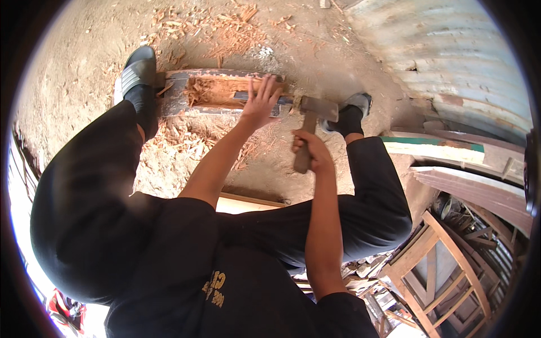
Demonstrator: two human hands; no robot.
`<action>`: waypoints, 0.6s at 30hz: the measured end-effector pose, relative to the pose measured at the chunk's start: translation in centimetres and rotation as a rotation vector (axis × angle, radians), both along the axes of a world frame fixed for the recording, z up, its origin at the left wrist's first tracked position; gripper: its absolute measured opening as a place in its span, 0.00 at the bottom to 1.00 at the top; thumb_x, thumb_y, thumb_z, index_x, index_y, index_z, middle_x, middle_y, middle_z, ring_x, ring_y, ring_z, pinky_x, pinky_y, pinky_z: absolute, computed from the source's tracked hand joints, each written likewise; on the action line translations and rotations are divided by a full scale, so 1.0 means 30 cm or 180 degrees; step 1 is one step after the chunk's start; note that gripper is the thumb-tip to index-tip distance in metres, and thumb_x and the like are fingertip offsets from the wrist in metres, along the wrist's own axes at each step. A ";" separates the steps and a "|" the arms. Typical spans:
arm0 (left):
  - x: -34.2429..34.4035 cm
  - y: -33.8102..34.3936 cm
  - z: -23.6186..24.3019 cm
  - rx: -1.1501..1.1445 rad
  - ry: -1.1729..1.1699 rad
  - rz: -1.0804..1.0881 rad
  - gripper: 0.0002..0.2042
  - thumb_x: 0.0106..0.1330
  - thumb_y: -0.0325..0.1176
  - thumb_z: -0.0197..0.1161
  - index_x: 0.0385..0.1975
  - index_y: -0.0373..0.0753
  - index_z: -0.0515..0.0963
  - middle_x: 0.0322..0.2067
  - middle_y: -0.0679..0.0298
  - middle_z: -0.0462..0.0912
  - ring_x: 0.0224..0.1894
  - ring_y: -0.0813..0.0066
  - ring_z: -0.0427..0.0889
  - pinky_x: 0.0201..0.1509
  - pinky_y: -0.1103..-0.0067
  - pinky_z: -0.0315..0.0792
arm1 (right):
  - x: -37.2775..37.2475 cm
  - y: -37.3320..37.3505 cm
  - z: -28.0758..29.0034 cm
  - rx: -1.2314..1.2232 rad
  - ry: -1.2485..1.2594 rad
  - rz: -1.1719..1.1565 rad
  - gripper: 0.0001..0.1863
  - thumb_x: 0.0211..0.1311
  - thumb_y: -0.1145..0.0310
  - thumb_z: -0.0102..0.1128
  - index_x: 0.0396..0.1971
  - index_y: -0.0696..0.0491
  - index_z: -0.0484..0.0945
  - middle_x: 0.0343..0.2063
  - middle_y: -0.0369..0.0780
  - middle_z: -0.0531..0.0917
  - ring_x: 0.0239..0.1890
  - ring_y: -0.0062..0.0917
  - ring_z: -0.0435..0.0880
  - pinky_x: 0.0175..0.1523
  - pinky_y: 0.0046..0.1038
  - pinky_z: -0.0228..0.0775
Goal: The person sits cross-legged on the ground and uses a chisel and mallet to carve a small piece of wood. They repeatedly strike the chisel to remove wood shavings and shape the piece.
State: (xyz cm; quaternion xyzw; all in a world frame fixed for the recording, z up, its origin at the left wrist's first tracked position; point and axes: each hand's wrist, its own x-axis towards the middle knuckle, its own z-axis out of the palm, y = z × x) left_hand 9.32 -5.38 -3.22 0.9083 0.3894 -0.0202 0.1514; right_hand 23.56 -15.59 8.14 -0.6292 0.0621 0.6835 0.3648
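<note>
A long wooden block (174, 96) with dark, worn outer faces lies on the ground between my feet. Its hollowed middle shows fresh reddish wood and loose shavings. My left hand (261, 104) rests across the block's right part, fingers extended over a chisel (240, 95) and holding it down; the palm hides the chisel's middle. The blade points left into the hollow, and the handle end sticks out to the right. My right hand (315, 149) is wrapped round the wooden handle of a hammer (319, 108), whose blocky grey head is at the chisel's handle end.
Reddish wood chips (234, 34) litter the dirt floor beyond and before the block. My sandalled feet stand at either end of it. Corrugated metal sheeting (445, 62) rises at right. Boards (473, 186) and a wooden frame (442, 270) lie at lower right.
</note>
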 end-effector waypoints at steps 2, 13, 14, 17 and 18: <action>-0.017 0.007 -0.002 -0.0003 0.0144 -0.0029 0.45 0.50 0.65 0.54 0.64 0.44 0.51 0.67 0.50 0.39 0.69 0.51 0.32 0.62 0.40 0.28 | 0.009 -0.001 0.019 0.0054 0.0137 -0.0269 0.06 0.55 0.73 0.58 0.30 0.56 0.71 0.17 0.35 0.72 0.18 0.18 0.71 0.23 0.22 0.65; -0.020 0.005 -0.009 0.0109 -0.0088 -0.0061 0.45 0.49 0.64 0.57 0.64 0.45 0.50 0.66 0.49 0.40 0.69 0.51 0.35 0.63 0.41 0.31 | 0.249 -0.015 0.103 0.1207 -0.0567 -0.2110 0.06 0.56 0.72 0.58 0.24 0.52 0.70 0.17 0.33 0.71 0.16 0.13 0.68 0.23 0.16 0.63; -0.018 0.001 -0.009 0.0094 -0.0066 -0.0082 0.45 0.49 0.64 0.57 0.64 0.45 0.50 0.66 0.49 0.40 0.69 0.51 0.35 0.63 0.41 0.31 | 0.215 -0.008 0.095 0.1101 -0.0671 -0.2218 0.06 0.55 0.72 0.58 0.24 0.54 0.70 0.17 0.33 0.71 0.16 0.13 0.68 0.23 0.17 0.63; -0.022 0.005 -0.022 0.0054 0.0044 -0.0015 0.45 0.49 0.65 0.57 0.64 0.46 0.51 0.66 0.47 0.38 0.69 0.49 0.34 0.62 0.41 0.31 | -0.006 -0.004 -0.019 0.0120 -0.1122 -0.0586 0.08 0.54 0.71 0.60 0.26 0.57 0.70 0.17 0.35 0.71 0.18 0.17 0.70 0.23 0.20 0.64; -0.018 0.008 -0.023 0.0013 0.0058 0.0006 0.45 0.49 0.65 0.57 0.64 0.46 0.51 0.66 0.47 0.38 0.69 0.48 0.33 0.62 0.41 0.31 | -0.025 -0.011 -0.036 0.0289 -0.0165 -0.0093 0.09 0.54 0.71 0.60 0.28 0.58 0.70 0.18 0.36 0.72 0.18 0.18 0.71 0.23 0.20 0.65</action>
